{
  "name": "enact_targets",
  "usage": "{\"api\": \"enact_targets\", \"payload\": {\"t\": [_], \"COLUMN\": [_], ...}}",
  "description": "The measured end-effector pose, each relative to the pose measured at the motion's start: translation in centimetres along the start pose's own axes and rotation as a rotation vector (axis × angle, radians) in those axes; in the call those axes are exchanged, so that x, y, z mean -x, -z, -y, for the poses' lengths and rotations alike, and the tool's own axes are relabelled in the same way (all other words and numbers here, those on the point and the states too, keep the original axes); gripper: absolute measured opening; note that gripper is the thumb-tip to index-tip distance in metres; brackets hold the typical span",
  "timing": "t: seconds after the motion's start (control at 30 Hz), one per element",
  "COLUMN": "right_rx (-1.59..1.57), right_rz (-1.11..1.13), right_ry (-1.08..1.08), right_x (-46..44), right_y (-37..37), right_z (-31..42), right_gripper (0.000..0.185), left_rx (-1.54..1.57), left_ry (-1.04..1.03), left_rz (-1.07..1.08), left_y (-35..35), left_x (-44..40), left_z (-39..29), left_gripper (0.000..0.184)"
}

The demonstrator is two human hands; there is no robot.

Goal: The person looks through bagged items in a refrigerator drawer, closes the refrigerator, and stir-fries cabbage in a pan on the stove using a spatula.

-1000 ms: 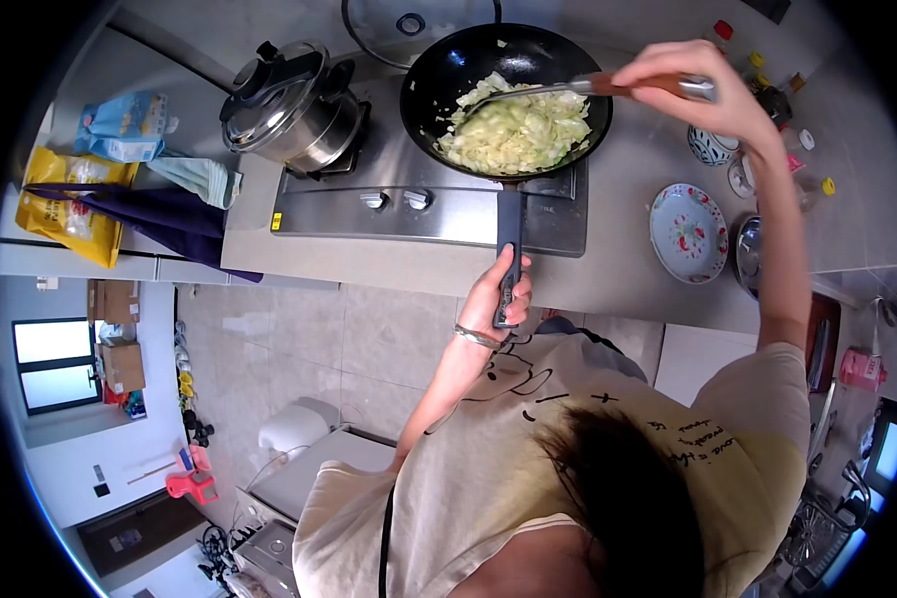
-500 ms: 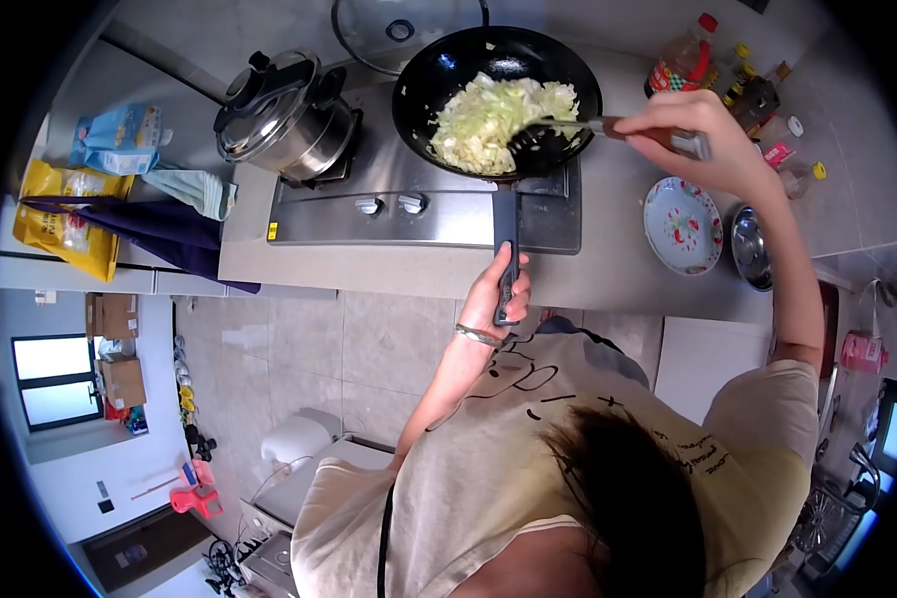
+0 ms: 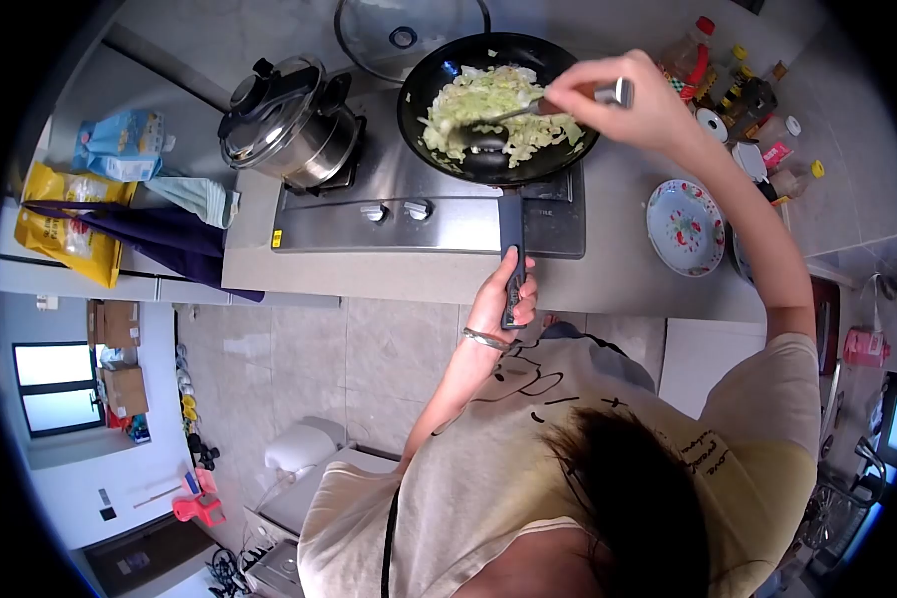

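A black wok (image 3: 468,52) sits on the right part of the gas stove, its dark handle (image 3: 511,217) pointing toward me. My left hand (image 3: 500,297) is wrapped around the lower end of that handle. Chopped pale green and white pieces that look like cabbage (image 3: 483,95) lie spread in the wok. Above the wok's right side, my right hand (image 3: 623,100) is closed around the handle of a metal spatula (image 3: 488,124). The spatula's head is down among the cabbage, near the wok's middle.
Left of the wok stands a steel pressure cooker (image 3: 304,130); a glass lid (image 3: 369,30) leans behind. A floral bowl (image 3: 686,227) is on the counter at right, partly covering a metal bowl. Several bottles (image 3: 693,55) and jars line the back right. Bags and cloths lie at left.
My right hand has moved left and slightly up with the spatula, whose head has swept leftward through the cabbage. The cabbage is more spread out. My left hand still holds the wok handle.
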State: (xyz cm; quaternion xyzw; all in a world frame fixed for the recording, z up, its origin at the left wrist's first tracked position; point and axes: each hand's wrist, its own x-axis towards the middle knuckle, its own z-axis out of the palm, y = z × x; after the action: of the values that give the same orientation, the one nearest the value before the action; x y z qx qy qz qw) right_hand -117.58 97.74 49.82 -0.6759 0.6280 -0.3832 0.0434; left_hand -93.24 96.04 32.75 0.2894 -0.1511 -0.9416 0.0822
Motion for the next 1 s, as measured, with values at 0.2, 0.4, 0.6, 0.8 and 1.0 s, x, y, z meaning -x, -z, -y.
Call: {"api": "enact_targets", "payload": {"t": [0.2,0.4,0.6,0.8,1.0], "right_rx": [-0.022,0.198,0.385,-0.476,-0.628], "right_rz": [-0.120,-0.179,-0.315,-0.632,-0.648], "right_ry": [-0.370,-0.540,-0.713,-0.769,-0.634], "right_x": [-3.5,-8.1,-7.2,1.5,4.8], "right_y": [6.0,8.7,6.9,3.3,-1.2], "right_z": [3.1,1.3,-2.5,-18.5,-11.8], "right_gripper": [0.034,0.048,0.051,0.039,0.029], "left_rx": [-0.080,-0.098,-0.084,-0.060,-0.037], "left_ry": [0.026,0.042,0.040,0.022,0.023], "left_rz": [0.012,0.013,0.002,0.017,-0.008], "left_y": [0.4,0.6,0.5,0.4,0.3], "left_x": [0.0,-0.2,-0.3,0.1,0.2], "left_z": [-0.1,-0.3,-0.3,-0.4,-0.2], "left_gripper": [0.030,0.030,0.030,0.031,0.031]}}
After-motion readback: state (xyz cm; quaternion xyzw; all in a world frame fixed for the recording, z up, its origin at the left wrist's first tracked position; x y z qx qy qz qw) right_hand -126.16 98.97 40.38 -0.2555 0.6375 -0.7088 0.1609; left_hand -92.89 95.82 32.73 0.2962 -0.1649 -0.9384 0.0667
